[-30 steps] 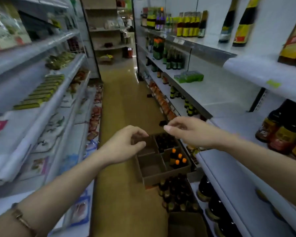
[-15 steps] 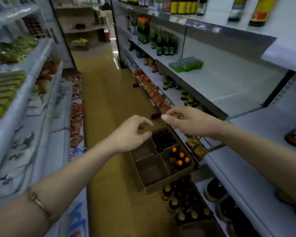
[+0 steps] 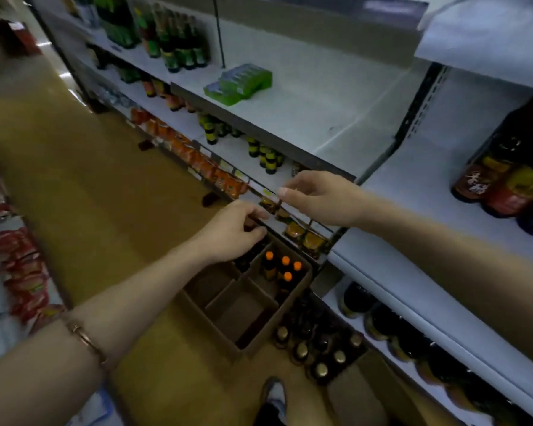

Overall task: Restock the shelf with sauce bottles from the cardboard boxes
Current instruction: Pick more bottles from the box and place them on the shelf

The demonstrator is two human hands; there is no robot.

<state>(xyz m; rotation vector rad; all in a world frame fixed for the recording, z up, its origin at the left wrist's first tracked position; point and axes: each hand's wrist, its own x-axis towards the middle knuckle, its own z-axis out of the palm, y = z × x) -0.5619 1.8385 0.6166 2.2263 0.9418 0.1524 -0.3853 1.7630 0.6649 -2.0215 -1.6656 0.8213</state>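
Head view looks down a shop aisle at two bare arms reaching over the brown cardboard box with inner dividers (image 3: 228,321) that sits on the tan floor (image 3: 90,179) just beside the grey metal shelving. Most of the box's compartments look bare; one far compartment holds a small cluster of dark sauce bottles with orange caps (image 3: 282,269), and another far compartment under the left hand seems to hold dark-capped bottles, too dim to count. Nearer the camera, a second group of dark bottles with gold caps (image 3: 317,352) stands on the floor, in what may be another box.

The left hand (image 3: 231,232) hovers above the far end of the box, fingers loosely curled and grasping nothing. The right hand (image 3: 317,198) is up near the shelf edge, fingers relaxed, also holding nothing.

The wide grey shelf board (image 3: 320,118) above has a long bare stretch with only a green flat pack (image 3: 240,84) on it, while large dark sauce bottles with red and yellow labels (image 3: 511,173) stand at the right.

By my reading the restocking is partway: much of this box appears unloaded, but both bottle groups remain to be shelved, and no bottle is in hand at this moment.
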